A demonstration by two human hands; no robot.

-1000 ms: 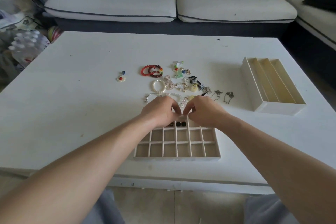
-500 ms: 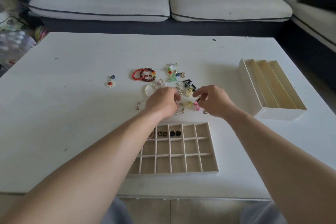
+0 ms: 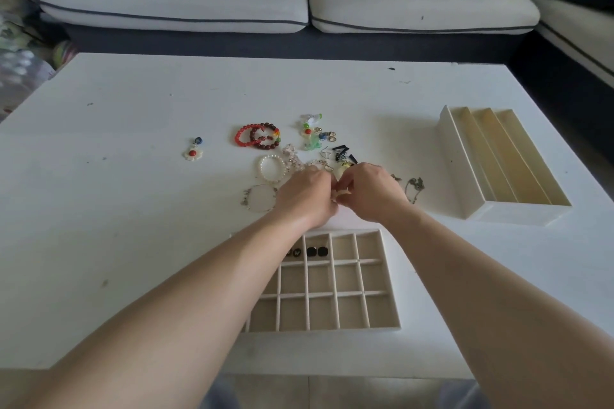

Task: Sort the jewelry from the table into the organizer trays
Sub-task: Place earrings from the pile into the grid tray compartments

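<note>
White table (image 3: 133, 226): bears every item listed below.

Grid tray (image 3: 385, 325): landmark for all positions; lies at the table's near edge, its left part hidden under the left forearm.

Long-slot tray (image 3: 465, 183): beyond and to the right of the grid tray, well apart from it.

Left hand (image 3: 307, 197) and right hand (image 3: 372, 194): just beyond the grid tray's far rim, knuckles up, fingers curled inward and meeting. Appear to pinch a small pale piece (image 3: 343, 194) between them; fingertips hidden behind the backs of the hands.

Jewelry heap (image 3: 309, 156): beyond the grid tray, past the hands, unsorted and overlapping.

Red bead bracelets (image 3: 259, 137) and pearl bracelet (image 3: 270, 169): beyond the grid tray, toward its left.

Dark chain (image 3: 415, 184): beyond the grid tray's far right corner.

Flower pendant (image 3: 193, 153): far beyond and left of the grid tray, apart from the heap.

Black studs (image 3: 315, 252): inside the grid tray, far row, beside the left forearm.

Probable hazards:
- A hook or link on the pale piece catching a neighbour and dragging part of the heap along.
- A two-handed pinch on so small a part slipping, dropping it into a wrong cell or off the tray.
- The left forearm, low over the grid tray, nudging it and scattering the studs.
</note>
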